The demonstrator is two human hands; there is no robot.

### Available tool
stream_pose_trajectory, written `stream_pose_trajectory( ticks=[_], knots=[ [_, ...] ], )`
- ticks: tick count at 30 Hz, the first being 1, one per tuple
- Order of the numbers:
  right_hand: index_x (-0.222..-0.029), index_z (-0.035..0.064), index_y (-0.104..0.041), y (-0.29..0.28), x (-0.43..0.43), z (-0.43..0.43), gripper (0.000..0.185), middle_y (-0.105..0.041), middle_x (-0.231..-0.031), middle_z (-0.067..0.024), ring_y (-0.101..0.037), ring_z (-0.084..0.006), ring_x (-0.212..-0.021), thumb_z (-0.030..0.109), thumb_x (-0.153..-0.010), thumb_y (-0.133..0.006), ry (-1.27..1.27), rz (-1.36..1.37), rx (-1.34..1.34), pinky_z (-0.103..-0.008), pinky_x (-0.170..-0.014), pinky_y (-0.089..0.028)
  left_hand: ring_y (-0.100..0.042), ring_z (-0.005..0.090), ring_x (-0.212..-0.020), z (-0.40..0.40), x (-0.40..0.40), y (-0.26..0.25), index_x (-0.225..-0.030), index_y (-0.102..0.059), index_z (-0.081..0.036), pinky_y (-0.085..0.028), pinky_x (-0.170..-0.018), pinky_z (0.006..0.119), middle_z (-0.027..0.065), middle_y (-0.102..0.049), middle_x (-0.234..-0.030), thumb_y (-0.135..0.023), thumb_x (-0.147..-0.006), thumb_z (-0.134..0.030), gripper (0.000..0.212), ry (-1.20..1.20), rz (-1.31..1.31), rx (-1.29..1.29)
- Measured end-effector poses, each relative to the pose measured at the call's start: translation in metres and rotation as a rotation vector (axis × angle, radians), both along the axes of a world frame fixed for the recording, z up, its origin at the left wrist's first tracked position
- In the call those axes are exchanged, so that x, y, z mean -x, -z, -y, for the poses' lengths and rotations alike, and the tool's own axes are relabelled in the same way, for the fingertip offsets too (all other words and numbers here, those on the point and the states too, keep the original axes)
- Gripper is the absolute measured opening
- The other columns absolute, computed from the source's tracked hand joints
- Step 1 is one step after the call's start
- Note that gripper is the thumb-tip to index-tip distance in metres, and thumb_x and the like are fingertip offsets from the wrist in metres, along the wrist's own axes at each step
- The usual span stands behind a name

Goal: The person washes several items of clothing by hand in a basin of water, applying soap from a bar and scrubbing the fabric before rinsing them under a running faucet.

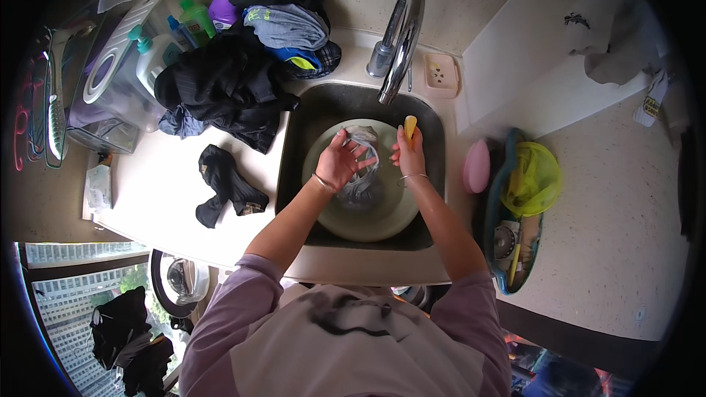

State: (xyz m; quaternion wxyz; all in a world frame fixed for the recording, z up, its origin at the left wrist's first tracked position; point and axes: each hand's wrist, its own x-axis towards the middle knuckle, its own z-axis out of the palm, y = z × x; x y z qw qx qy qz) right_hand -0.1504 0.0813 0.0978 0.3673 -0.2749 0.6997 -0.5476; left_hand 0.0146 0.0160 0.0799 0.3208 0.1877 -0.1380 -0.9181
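My left hand [341,164] is over a pale green basin [394,220], its fingers spread against a wet grey cloth [364,176]. The cloth bunches around the fingertips and trails down into cloudy water; whether the fingers grip it is hard to tell. My right hand [411,155] is closed around a yellow-orange handle [410,125] at the basin's right side. Whatever the lower end of the handle leads to is hidden by the hand. The basin stands inside a dark sink [298,116], below a chrome faucet [394,49].
Dark clothes [220,82] and folded garments [289,27] are piled left of the faucet, beside detergent bottles [196,16]. Dark socks [229,184] lie on the white counter [160,187]. Rightward are a pink soap dish [441,74], a pink oval object [476,166] and a green mesh strainer [529,179].
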Motion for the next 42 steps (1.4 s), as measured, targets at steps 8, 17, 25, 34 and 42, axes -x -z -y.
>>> stream_pose_trajectory(
  ticks=[8, 17, 25, 34, 42],
  knots=[
    [-0.123, 0.0062, -0.037, -0.046, -0.008, -0.016, 0.052, -0.053, -0.08, -0.0024, -0.048, -0.0071, -0.058, 0.042, -0.089, -0.051, -0.022, 0.0, 0.099, -0.0209, -0.05, -0.042, -0.039, 0.0018, -0.071, 0.0, -0.006, -0.056, -0.086, -0.055, -0.007, -0.036, -0.066, 0.019, -0.009, -0.047, -0.075, -0.049, -0.093, -0.023, 0.018, -0.221, 0.446, 0.839],
    [-0.119, 0.0078, -0.037, -0.001, -0.001, -0.066, 0.042, -0.054, -0.079, -0.0081, -0.05, -0.0121, -0.05, 0.035, -0.09, -0.05, -0.036, 0.157, 0.046, -0.025, -0.044, -0.042, -0.051, 0.0173, -0.073, -0.014, 0.012, 0.17, -0.088, -0.05, -0.009, -0.043, -0.069, 0.03, 0.0024, -0.053, -0.077, -0.046, -0.093, -0.025, 0.016, 0.187, 0.821, 0.896],
    [-0.137, 0.011, -0.028, -0.003, 0.003, -0.079, 0.055, -0.053, -0.092, -0.0079, -0.052, -0.0125, -0.073, 0.031, -0.09, -0.05, -0.05, -0.169, 0.099, -0.0259, -0.062, -0.044, -0.056, 0.0205, -0.094, -0.007, 0.005, 0.089, -0.113, -0.048, -0.016, -0.045, -0.081, 0.041, 0.0028, -0.057, -0.107, -0.04, -0.094, -0.035, 0.028, 0.463, -0.142, -0.029],
    [-0.126, 0.0095, -0.042, -0.048, -0.056, -0.025, 0.045, -0.049, -0.102, -0.0144, -0.046, -0.0311, -0.092, 0.022, -0.085, -0.055, -0.023, -0.722, 0.374, -0.039, -0.084, -0.036, -0.036, 0.0211, -0.124, -0.068, -0.003, -0.09, -0.134, -0.032, -0.007, -0.026, -0.103, 0.035, 0.0062, -0.038, -0.135, -0.034, -0.09, -0.054, 0.064, 0.293, -0.213, 0.092],
    [-0.112, 0.0068, -0.044, -0.049, -0.084, -0.037, 0.031, -0.047, -0.1, -0.0098, -0.045, -0.0186, -0.092, 0.028, -0.091, -0.05, 0.04, -0.552, 0.437, -0.0294, -0.078, -0.039, -0.034, 0.021, -0.125, -0.088, -0.018, -0.091, -0.135, -0.03, -0.007, -0.022, -0.105, 0.034, 0.0083, -0.038, -0.135, -0.031, -0.09, -0.056, 0.067, 0.2, -0.145, 0.221]
  ],
)
